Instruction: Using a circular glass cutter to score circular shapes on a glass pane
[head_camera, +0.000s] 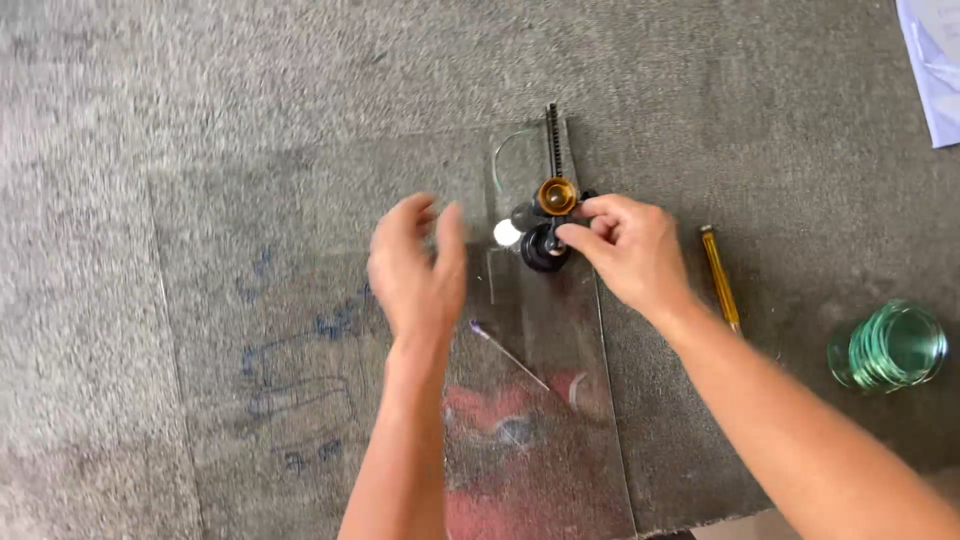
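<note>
A clear glass sheet (300, 200) lies flat on grey felt, with blue scribbles on its left part and a curved score near its top. A circle cutter (548, 215) with a black suction base, a brass knob and a toothed black bar stands on the glass. My right hand (630, 250) is shut on the cutter's black base and knob. My left hand (415, 265) hovers just left of the cutter with its fingers apart, holding nothing.
A brass-handled glass cutter (720, 278) lies on the felt right of the sheet. A stack of round green-edged glass discs (890, 347) sits at the right. White paper (935, 60) shows at the top right corner. The table's front edge (730, 522) is near.
</note>
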